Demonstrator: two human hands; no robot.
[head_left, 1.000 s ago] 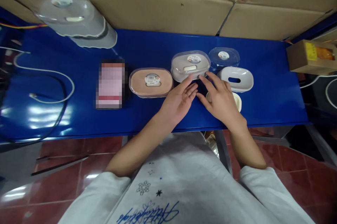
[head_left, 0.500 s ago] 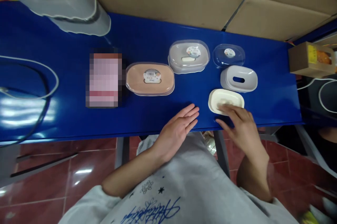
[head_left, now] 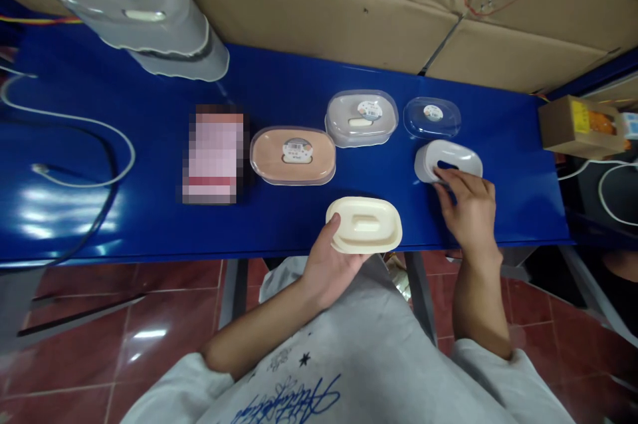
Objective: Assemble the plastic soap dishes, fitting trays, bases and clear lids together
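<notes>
Between its thumb and fingers, my left hand (head_left: pixel 326 264) holds a cream oval plastic tray (head_left: pixel 366 226), with a raised bar in its middle facing up, near the table's front edge. My right hand (head_left: pixel 468 208) is closed at the front of a pale grey oval box (head_left: pixel 427 163) with a dark slot in its top. The fingertips touch the box beside the slot, and part of it is hidden behind the hand. Behind the box lies a clear oval cover (head_left: pixel 411 119) bearing a round label.
A peach oval box (head_left: pixel 266 157) and a grey covered box (head_left: pixel 343 121) stand left of the tray. Farther left are a blurred-out pink item (head_left: pixel 212 155), stacked grey boxes (head_left: pixel 194 38) and cables (head_left: pixel 119 135). A cardboard box (head_left: pixel 563 125) sits at the right end.
The cream tray has moved left from under my right hand into my left hand. My right hand has moved from the tray to the pale grey slotted box.
</notes>
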